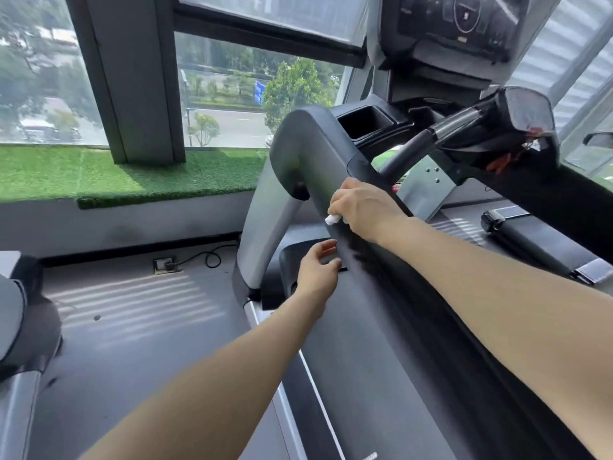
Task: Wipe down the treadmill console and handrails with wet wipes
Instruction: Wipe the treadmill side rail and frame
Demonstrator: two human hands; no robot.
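White wipe (332,219) apparently bunched under right hand (363,207) fingers.

A grey floor (132,313) carries everything, striped with bands of light at about 9 o'clock. Standing on it, from 6 o'clock up toward 1 o'clock, is the treadmill (381,343), its grey upright post (265,227) rising from the base near centre. Toward 10 o'clock a small floor socket box (165,265) lies flat, with a black cable (212,257) looping just beside it toward the wall. At the 8 o'clock edge, part of another machine (20,327) stands.
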